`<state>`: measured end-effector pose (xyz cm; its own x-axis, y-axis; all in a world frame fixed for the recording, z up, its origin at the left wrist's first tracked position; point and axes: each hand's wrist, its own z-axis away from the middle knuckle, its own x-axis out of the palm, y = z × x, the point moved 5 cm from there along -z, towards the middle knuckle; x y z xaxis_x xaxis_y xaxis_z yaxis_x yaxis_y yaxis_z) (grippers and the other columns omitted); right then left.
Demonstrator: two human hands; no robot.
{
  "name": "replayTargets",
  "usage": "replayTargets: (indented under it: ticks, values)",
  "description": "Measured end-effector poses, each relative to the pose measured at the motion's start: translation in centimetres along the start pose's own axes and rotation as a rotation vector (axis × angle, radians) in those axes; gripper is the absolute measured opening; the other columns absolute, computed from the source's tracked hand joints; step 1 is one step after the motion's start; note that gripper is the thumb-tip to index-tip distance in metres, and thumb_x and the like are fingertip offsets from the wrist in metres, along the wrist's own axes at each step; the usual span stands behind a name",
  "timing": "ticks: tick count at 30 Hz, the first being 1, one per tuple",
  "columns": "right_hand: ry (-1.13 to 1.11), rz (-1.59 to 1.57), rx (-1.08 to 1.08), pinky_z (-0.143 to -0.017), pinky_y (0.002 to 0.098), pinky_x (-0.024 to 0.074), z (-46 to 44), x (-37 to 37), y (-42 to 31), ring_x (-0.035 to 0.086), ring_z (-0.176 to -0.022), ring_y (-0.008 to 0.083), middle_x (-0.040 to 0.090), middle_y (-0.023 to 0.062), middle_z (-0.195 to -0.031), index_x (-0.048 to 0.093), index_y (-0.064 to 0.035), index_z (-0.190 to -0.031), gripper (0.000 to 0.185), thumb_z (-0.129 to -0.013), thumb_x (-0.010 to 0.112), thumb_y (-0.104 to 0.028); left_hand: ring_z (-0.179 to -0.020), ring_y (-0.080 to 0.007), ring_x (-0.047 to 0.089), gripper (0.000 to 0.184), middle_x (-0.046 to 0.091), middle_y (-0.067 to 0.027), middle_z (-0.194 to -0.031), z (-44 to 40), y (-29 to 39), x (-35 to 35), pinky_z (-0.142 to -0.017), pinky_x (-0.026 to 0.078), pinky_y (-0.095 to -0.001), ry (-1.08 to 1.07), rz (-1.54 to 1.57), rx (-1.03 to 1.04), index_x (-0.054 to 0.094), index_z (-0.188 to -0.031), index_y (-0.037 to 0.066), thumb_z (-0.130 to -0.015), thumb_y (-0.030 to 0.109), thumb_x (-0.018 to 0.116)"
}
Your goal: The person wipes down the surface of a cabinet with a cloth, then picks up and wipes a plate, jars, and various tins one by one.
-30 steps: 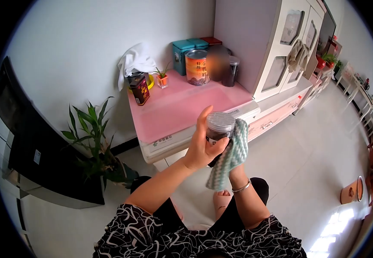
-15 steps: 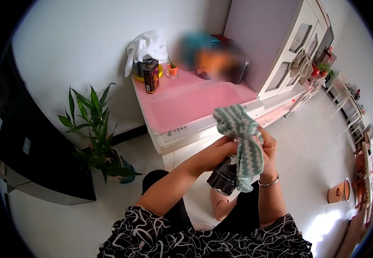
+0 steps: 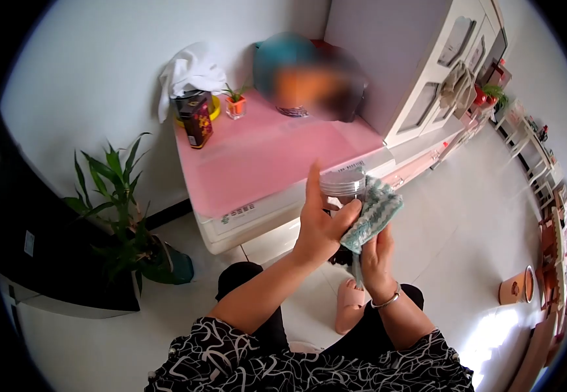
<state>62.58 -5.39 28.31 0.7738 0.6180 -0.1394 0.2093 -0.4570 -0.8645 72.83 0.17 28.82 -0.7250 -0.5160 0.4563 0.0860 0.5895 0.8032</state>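
My left hand (image 3: 322,228) is wrapped around a clear jar (image 3: 344,183), whose ridged, see-through mouth points up. A dark lower part of it peeks out below the fingers; the rest is hidden by hand and cloth. In my right hand (image 3: 378,258) is a green-and-white striped cloth (image 3: 376,212), pressed against the jar's right side. Both hands are above the floor, just in front of the pink-topped cabinet.
The pink-topped cabinet (image 3: 257,163) bears a dark box (image 3: 197,124), a small potted plant (image 3: 236,104) and a white cloth (image 3: 192,68). A large potted plant (image 3: 117,209) stands at left. A bin (image 3: 513,289) is on the floor at right.
The jar has turned so its clear mouth shows at the top. The cloth has shifted from hanging over its front to its right side, and my right hand is lower.
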Motion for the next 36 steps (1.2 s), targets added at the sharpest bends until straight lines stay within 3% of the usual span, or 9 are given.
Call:
replayTargets:
  ticks: [3, 6, 14, 17, 22, 25, 26, 30, 36]
  values:
    - [-0.087, 0.029, 0.128, -0.091, 0.0321, 0.0348, -0.1, -2.0, 3.9, 0.045, -0.106, 0.022, 0.046, 0.0127, -0.116, 0.039, 0.0036, -0.12, 0.039, -0.091, 0.037, -0.021, -0.094, -0.0168, 0.051, 0.08, 0.049, -0.0119, -0.106, 0.0, -0.8, 1.7, -0.08, 0.043, -0.029, -0.086, -0.065, 0.11, 0.009, -0.133, -0.003, -0.072, 0.004, 0.061]
    - [-0.161, -0.631, 0.56, -0.092, 0.0294, 0.0374, 0.0, -3.5, 8.3, 0.047, -0.107, 0.0167, 0.048, 0.0093, -0.119, 0.043, -0.0008, -0.122, 0.041, -0.086, 0.05, -0.02, -0.098, -0.0233, 0.05, 0.089, 0.045, -0.0164, -0.112, 0.0, -1.6, 3.5, -0.087, 0.039, -0.035, -0.3, -0.142, 0.39, 0.009, -0.134, -0.002, -0.067, 0.004, 0.066]
    - [-0.27, -0.483, 0.566, -0.087, 0.0247, 0.0394, -0.4, -3.6, 9.8, 0.049, -0.102, 0.0144, 0.053, 0.0085, -0.11, 0.048, -0.0008, -0.115, 0.04, -0.08, 0.06, -0.016, -0.099, -0.0299, 0.049, 0.092, 0.043, -0.0298, -0.113, -0.1, -3.2, 4.1, -0.084, 0.042, -0.0394, -0.532, -0.311, 0.633, 0.012, -0.131, -0.008, -0.068, 0.025, 0.07]
    - [-0.273, -0.477, 0.364, -0.072, 0.0251, 0.0476, -0.8, -3.6, 8.2, 0.057, -0.085, 0.015, 0.056, 0.0098, -0.1, 0.047, -0.0006, -0.115, 0.037, -0.083, 0.055, -0.018, -0.1, -0.0297, 0.049, 0.09, 0.042, -0.0297, -0.114, 0.1, -3.0, 3.9, -0.084, 0.042, -0.0387, -0.53, -0.413, 0.701, 0.012, -0.13, -0.007, -0.069, 0.028, 0.069]
    - [-0.154, -0.356, 0.804, -0.031, 0.0235, 0.0408, 0.4, -3.7, 7.2, 0.05, -0.04, 0.0127, 0.056, 0.0096, -0.078, 0.042, -0.0025, -0.118, 0.038, -0.091, 0.038, -0.029, -0.097, -0.0283, 0.051, 0.081, 0.04, -0.0248, -0.117, 0.2, -1.9, 1.9, -0.083, 0.044, -0.0358, -0.171, -0.477, 0.75, 0.017, -0.128, -0.006, -0.07, 0.018, 0.068]
    - [-0.305, 0.174, 0.052, -0.087, 0.0335, 0.0412, -0.3, -3.3, 5.9, 0.05, -0.102, 0.0225, 0.051, 0.0135, -0.112, 0.037, -0.0035, -0.125, 0.043, -0.086, 0.05, -0.019, -0.087, -0.0181, 0.051, 0.068, 0.047, -0.0144, -0.106, -1.2, -1.3, -0.4, -0.076, 0.045, -0.0307, 0.14, -0.204, 0.326, 0.016, -0.128, 0.003, -0.074, 0.006, 0.057]
    - [-0.389, -0.121, 0.466, -0.095, 0.0334, 0.0348, 1.1, -2.7, 7.1, 0.044, -0.112, 0.0227, 0.047, 0.0138, -0.119, 0.034, -0.0041, -0.127, 0.049, -0.084, 0.054, -0.016, -0.088, -0.0188, 0.051, 0.058, 0.049, -0.0135, -0.102, -1.2, -1.1, -0.5, -0.08, 0.043, -0.0311, 0.264, -0.111, 0.135, 0.019, -0.13, 0.007, -0.079, 0.006, 0.047]
    - [-0.245, -0.63, 0.446, -0.09, 0.0292, 0.0378, 1.3, 0.1, 7.5, 0.044, -0.107, 0.0168, 0.043, 0.0092, -0.118, 0.005, -0.0049, -0.136, 0.077, -0.085, 0.056, -0.03, -0.083, -0.0132, 0.05, 0.058, 0.049, -0.0117, -0.103, 0.2, -2.2, 0.3, -0.074, 0.043, -0.0252, 0.211, -0.186, 0.177, 0.018, -0.129, 0.007, -0.081, 0.002, 0.051]
    - [-0.253, -0.908, 0.641, -0.064, 0.0309, 0.05, 0.5, 1.4, 7.8, 0.056, -0.076, 0.0178, 0.055, 0.0097, -0.099, 0.037, -0.0049, -0.121, 0.051, -0.089, 0.033, -0.045, -0.079, -0.0128, 0.055, 0.065, 0.051, -0.0095, -0.102, -1.1, -3.6, -1.6, -0.065, 0.046, -0.0223, -0.106, 0.0, 0.074, 0.023, -0.126, 0.002, -0.082, 0.032, 0.06]
